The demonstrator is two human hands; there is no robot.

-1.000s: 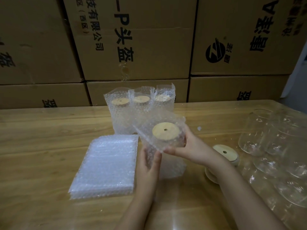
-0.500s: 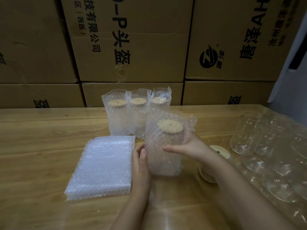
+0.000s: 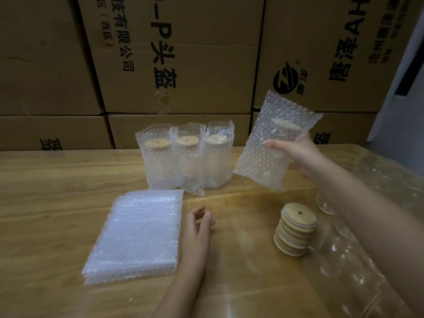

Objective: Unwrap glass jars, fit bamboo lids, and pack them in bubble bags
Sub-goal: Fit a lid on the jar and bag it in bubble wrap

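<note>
One bagged jar [image 3: 270, 125], lidded, is being held aloft and tilted at 1 o'clock, gripped round its side by the right hand [image 3: 300, 154], where moments earlier it was being steadied upright at centre by both hands. The left hand [image 3: 197, 226] is being kept loosely open, holding nothing, over the table [image 3: 57, 180] at 6 o'clock, beside the stack of bubble bags [image 3: 140, 235] at 8 o'clock. This unit is being judged packed and bound for the row of three packed jars [image 3: 185, 157] at 12 o'clock; bamboo lids [image 3: 296, 230] at 4 o'clock are being left for further jars.
</note>
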